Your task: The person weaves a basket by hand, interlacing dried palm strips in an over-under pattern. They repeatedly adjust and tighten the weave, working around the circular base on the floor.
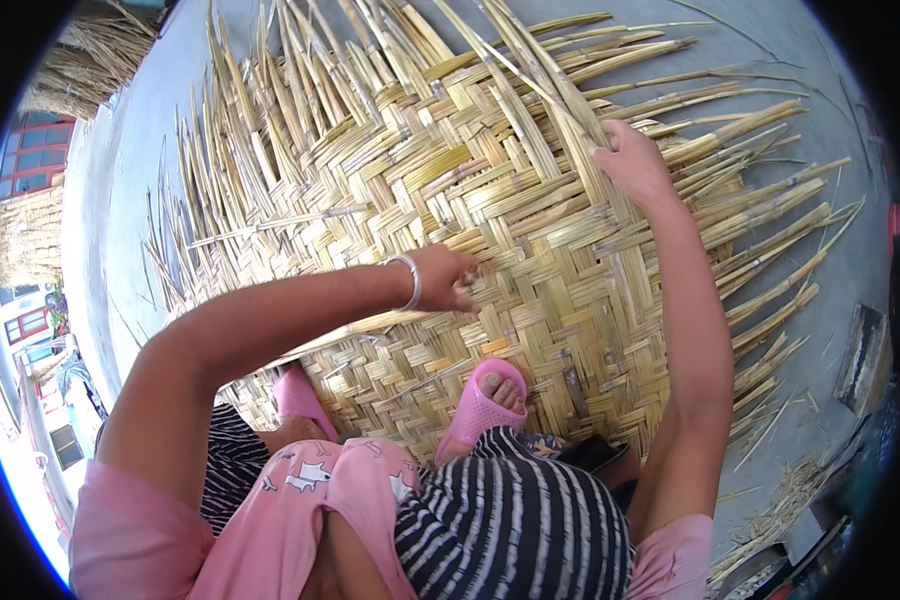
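From the head camera, a large woven reed mat (530, 230) fills the middle of the view, lying flat on a grey concrete floor (140, 130). Its herringbone weave is closed in the centre, while loose unwoven strips fan out past the edges at 10, 12 and 3 o'clock.

The right hand (632, 160), at about 1 o'clock, is clenched around a bundle of long reed strips (560, 100) that rise from the mat toward 12 o'clock. The left hand (448, 280), near the centre, presses down on the weave with its fingers curled against the strips; whether it grips one cannot be told. A silver bangle (411, 282) circles that wrist.

The left forearm crosses the mat's lower half and hides part of the weave. At 6 o'clock a foot in a pink slipper (482, 405) rests on the mat's near edge, and a second pink slipper (296, 395) sits at 7 o'clock. Pink and black-striped clothing covers the bottom of the view.

Around it, piles of dry reeds (90, 60) lie at 10 o'clock, reed scraps (780, 500) litter the floor at 4 o'clock, and a dark block (863, 355) lies at 3 o'clock. A building with red-framed windows (30, 155) stands at 9 o'clock.
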Available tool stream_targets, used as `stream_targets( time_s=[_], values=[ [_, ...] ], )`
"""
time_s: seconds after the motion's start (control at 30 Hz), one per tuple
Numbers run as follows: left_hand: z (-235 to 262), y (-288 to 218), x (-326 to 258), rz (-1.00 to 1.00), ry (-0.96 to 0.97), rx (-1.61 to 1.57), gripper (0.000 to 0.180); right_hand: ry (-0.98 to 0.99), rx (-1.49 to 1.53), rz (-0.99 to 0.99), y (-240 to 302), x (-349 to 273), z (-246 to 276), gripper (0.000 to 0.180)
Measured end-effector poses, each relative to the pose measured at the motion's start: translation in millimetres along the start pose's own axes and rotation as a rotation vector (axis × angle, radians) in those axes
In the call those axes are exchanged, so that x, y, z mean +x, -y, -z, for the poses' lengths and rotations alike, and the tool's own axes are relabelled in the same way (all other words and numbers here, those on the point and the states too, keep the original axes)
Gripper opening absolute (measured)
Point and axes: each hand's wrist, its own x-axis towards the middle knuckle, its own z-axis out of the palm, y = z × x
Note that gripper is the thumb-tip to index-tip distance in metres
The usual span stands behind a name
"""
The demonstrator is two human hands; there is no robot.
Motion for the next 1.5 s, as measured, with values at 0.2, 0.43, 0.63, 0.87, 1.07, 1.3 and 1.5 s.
stream_targets(
  time_s=[0.2,0.43,0.63,0.87,1.07,1.3,1.5],
  values=[
    [-13,1,-31,0.124,-0.070,0.258,0.028,0.177,-0.033,0.125,-19,28,13,0.036],
    [37,-5,-15,0.380,0.022,0.477,0.037,0.206,0.353,0.161,-28,-2,93,0.024],
    [48,-7,5,0.401,0.089,0.570,0.038,0.189,0.374,-0.055,-13,-72,131,0.025],
    [44,-2,7,0.362,0.143,0.707,0.042,0.102,0.349,-0.016,-44,-117,138,0.029],
    [84,-45,22,0.192,0.135,0.840,0.034,0.070,0.307,-0.194,-65,-174,133,0.035],
    [171,-86,35,-0.125,-0.048,0.988,0.028,0.061,0.211,-0.326,-59,-223,133,0.029],
    [182,-104,82,-0.384,-0.168,1.018,0.028,0.016,-0.046,-0.272,-46,-277,145,0.026]
  ],
)
